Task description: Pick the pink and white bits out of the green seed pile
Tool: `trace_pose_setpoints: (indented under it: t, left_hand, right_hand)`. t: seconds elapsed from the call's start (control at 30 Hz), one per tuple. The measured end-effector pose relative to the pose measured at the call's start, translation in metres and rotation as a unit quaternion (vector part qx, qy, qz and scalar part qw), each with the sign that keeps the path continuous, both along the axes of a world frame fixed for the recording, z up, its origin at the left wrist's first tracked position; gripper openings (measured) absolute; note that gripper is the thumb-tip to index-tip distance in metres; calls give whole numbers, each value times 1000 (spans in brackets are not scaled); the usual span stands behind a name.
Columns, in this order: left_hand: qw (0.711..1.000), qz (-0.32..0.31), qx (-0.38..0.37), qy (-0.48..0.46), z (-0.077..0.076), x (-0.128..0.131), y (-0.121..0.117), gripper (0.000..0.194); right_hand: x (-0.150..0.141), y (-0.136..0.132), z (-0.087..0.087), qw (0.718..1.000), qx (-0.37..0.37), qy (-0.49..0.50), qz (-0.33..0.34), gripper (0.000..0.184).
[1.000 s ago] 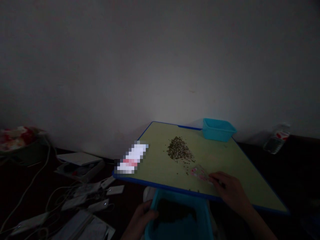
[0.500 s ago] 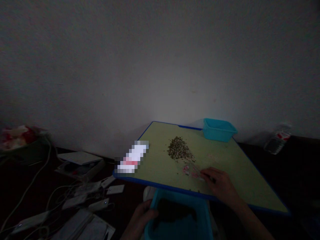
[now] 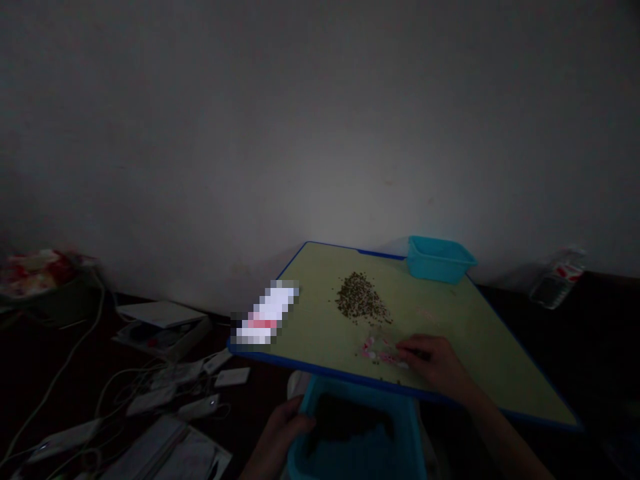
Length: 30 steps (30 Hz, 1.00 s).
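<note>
Right at your right fingertips [image 3: 401, 347] lies the pink-patterned clear piece [image 3: 380, 348], low on the board [image 3: 320, 267] — they pinch its edge, closed together; your left hand [image 3: 286, 427] grips the lower blue basket [image 3: 416, 427]'s rim.

No text, brand, number or sign is legible. At three o'clock, the red-and-white label [image 3: 568, 271] on the bottle [image 3: 549, 291] is too small and dark to read. At seven to eight o'clock, the bright panel [image 3: 269, 313] is pixelated; no characters can be read.

white cables [image 3: 75, 349] trail at left, a plastic bottle [image 3: 557, 280] tilts at right.
</note>
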<state>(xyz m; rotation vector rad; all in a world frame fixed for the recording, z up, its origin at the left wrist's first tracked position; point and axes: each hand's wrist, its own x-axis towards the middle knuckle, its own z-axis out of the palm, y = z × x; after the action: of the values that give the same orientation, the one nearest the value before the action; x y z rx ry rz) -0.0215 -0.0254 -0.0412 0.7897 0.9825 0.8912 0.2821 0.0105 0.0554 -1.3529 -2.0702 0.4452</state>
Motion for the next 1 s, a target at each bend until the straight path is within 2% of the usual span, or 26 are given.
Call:
trace_pose_setpoints:
  t: [0.23, 0.37, 0.57, 0.7, 0.8, 1.0]
  left_hand:
    - [1000, 19, -15, 0, 6, 1, -1, 33]
    - [1000, 9, -18, -1, 9, 5, -2, 30]
    - [999, 28, -26, -14, 23, 9, -7, 27]
    - [999, 28, -32, -17, 20, 10, -8, 29]
    - [997, 62, -42, -9, 19, 12, -10, 33]
    - [990, 121, -61, 41, 41, 18, -21, 36]
  right_hand:
    - [24, -16, 0, 1000, -28, 8, -10, 23]
    - [28, -24, 1, 999, -36, 13, -15, 23]
    - [24, -30, -2, 999, -29, 12, -19, 24]
    - [18, -32, -3, 999, -28, 18, -24, 23]
    - [13, -33, -3, 999, -32, 18, -22, 23]
    - [4, -33, -1, 999, -38, 38, -10, 21]
